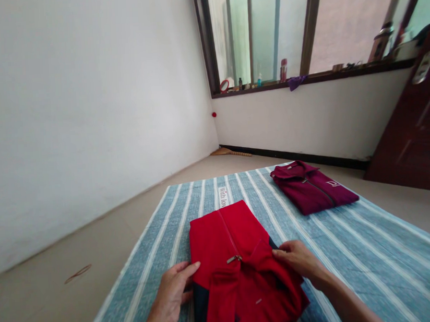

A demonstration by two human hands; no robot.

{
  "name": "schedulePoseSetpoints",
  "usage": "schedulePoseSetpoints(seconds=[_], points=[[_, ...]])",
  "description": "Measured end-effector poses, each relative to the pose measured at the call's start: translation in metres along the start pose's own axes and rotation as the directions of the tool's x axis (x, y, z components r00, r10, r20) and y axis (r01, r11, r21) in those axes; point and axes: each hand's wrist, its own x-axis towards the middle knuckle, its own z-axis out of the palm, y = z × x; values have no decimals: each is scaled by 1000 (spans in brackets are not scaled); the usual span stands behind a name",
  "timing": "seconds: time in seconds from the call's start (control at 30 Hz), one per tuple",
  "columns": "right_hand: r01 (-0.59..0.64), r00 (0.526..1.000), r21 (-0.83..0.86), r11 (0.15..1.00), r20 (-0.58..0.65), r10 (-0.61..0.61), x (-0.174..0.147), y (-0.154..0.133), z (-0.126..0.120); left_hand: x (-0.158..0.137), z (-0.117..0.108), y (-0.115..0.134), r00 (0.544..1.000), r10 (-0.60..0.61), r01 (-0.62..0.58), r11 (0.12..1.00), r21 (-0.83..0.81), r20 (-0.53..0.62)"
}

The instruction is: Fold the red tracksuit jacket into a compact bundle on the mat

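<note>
Head view: red jacket (249,269) on a striped cloth (152,246)

Nearest, the red jacket lies folded, collar toward the camera. At its left edge, the left hand (173,290) has its grip pinching the fabric, thumb on top; the right hand's (301,260) grip pinches the right edge. Beyond, to the right, a folded maroon jacket (312,189) rests apart on the cloth. Farther off, a broom (221,151) lies on the floor (108,262).

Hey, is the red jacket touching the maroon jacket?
Apart: the head view shows a strip of striped sheet between the red jacket and the maroon jacket.
</note>
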Motion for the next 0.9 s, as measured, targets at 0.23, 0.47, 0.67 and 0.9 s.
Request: schedulePoseSetpoints(seconds=[0.23, 0.47, 0.67, 0.9], points=[[-48, 999, 52, 998, 24, 46, -1, 1, 2, 1, -2, -12, 987, -74, 74, 997, 4, 140], [-24, 999, 97, 995, -31, 28, -3, 3, 7, 10, -7, -19, 962, -84, 96, 995, -35, 258], [-18, 999, 131, 991, -33, 22, -5, 3, 10, 13, -7, -24, 966, -51, 62, 997, -37, 253], [69, 992, 69, 995, -110, -61, -4, 5, 11, 2, -2, -18, 971, -30, 36, 999, -21, 238]])
